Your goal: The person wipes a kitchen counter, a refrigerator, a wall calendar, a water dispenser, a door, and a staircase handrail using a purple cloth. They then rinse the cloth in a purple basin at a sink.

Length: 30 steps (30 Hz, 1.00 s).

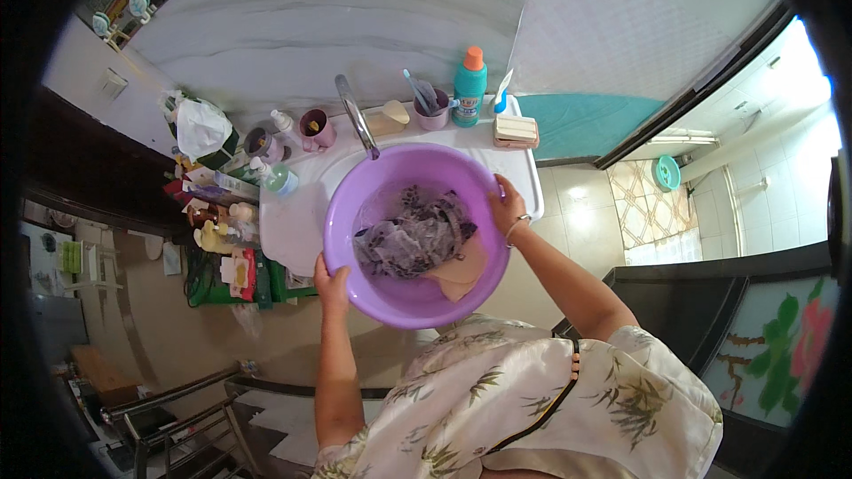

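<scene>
Between my two hands is a round purple basin (355, 286), tilted slightly toward me over the white sink counter. My left hand (332, 284) grips its near-left rim, thumb on top. On the right side of the rim, my right hand (508, 206) holds on with its fingers curled over the edge. Inside the basin lie a wet dark-patterned sheer garment (404, 239) and a beige cloth (461, 270). A curved metal faucet (355, 115) ends just above the basin's far rim.
Along the back of the white counter (297, 213) stand a teal bottle with orange cap (470, 89), a cup of toothbrushes (432, 111), a pink mug (316, 130) and a soap box (516, 131). Pump bottles (277, 177) crowd the left. A metal railing (186, 417) runs at lower left.
</scene>
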Each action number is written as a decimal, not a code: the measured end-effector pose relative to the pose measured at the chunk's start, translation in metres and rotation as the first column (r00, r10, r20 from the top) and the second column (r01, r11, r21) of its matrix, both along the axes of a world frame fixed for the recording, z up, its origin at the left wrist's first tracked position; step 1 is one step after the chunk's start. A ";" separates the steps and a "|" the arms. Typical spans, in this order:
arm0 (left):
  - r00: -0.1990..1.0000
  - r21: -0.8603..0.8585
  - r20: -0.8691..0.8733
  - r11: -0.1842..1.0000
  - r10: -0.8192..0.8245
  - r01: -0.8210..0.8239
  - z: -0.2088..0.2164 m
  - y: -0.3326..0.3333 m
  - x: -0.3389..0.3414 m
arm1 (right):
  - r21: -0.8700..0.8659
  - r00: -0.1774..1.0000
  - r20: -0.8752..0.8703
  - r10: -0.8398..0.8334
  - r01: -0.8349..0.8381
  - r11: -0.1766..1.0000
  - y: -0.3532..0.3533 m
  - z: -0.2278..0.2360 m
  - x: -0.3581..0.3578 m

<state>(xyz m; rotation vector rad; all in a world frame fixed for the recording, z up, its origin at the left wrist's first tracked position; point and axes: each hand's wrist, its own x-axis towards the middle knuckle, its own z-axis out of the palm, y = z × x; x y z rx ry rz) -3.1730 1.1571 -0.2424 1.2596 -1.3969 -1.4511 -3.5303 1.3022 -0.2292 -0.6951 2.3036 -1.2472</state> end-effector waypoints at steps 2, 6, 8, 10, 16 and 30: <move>1.000 -0.032 -0.008 0.999 0.009 -0.009 0.005 0.017 -0.025 | 0.010 1.000 -0.026 -0.011 0.011 1.000 0.017 -0.002 -0.023; 0.997 -0.067 0.074 0.997 -0.035 0.040 0.008 0.043 -0.068 | -0.005 0.990 -0.140 -0.009 0.008 1.000 0.044 -0.009 -0.074; 0.996 -0.063 0.055 0.996 -0.064 0.068 0.004 0.053 -0.088 | 0.000 0.983 -0.183 -0.004 0.004 1.000 0.056 -0.010 -0.100; 0.995 -0.093 0.058 0.992 -0.077 0.082 0.007 0.064 -0.107 | -0.032 0.989 -0.147 -0.005 0.001 0.999 0.066 -0.015 -0.123; 0.983 -0.136 0.126 0.979 -0.137 0.154 0.012 0.074 -0.142 | -0.053 0.984 -0.174 -0.025 0.017 0.998 0.085 -0.023 -0.161; 0.968 -0.112 0.119 0.966 -0.222 0.235 0.009 0.065 -0.159 | 0.123 0.951 -0.308 -0.013 0.053 0.991 0.074 -0.028 -0.190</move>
